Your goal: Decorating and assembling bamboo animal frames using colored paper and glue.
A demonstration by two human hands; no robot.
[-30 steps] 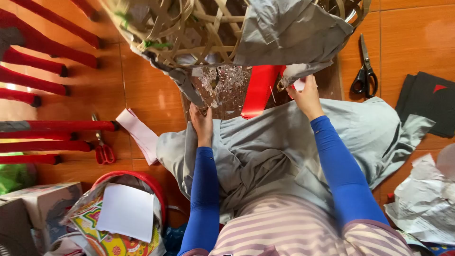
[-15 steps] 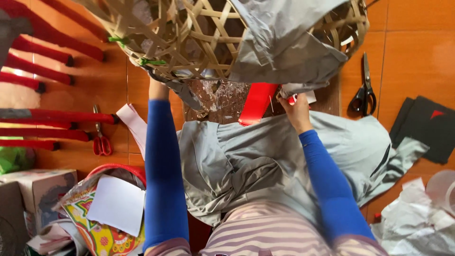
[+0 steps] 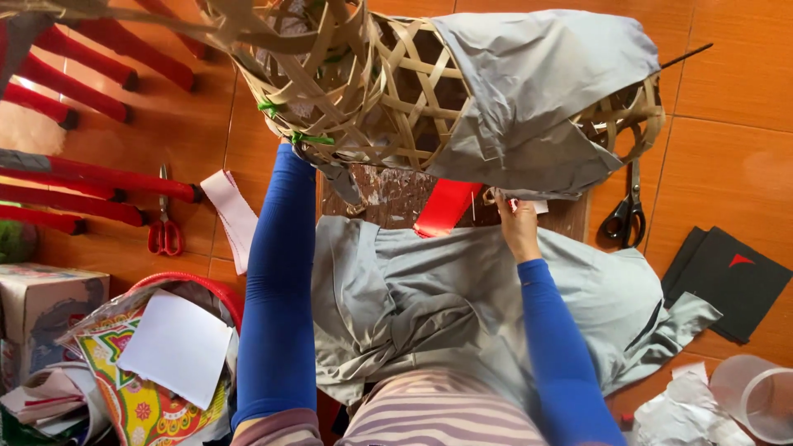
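Observation:
A woven bamboo frame (image 3: 388,91) fills the top of the view, its right half wrapped in grey cloth (image 3: 537,99). My left arm in a blue sleeve (image 3: 277,272) reaches up to the frame's lower left rim, where the strips hide the hand. My right hand (image 3: 516,221) pinches the lower edge of the grey cloth under the frame, next to a small white scrap. A red strip (image 3: 446,206) lies on a worn wooden board (image 3: 388,194) beneath the frame. More grey cloth (image 3: 462,306) is spread over my lap.
Red-handled scissors (image 3: 165,235), white paper strips (image 3: 233,216) and red sticks (image 3: 83,194) lie on the left floor. Black scissors (image 3: 626,213), black fabric (image 3: 727,281) and a clear cup (image 3: 756,396) are at right. A red-rimmed basket (image 3: 202,285) holds paper by a box (image 3: 41,306).
My left arm has gone from the lap cloth up to the frame's lower left rim. The frame now sits larger and lower in view. My right hand has stayed at the cloth's edge.

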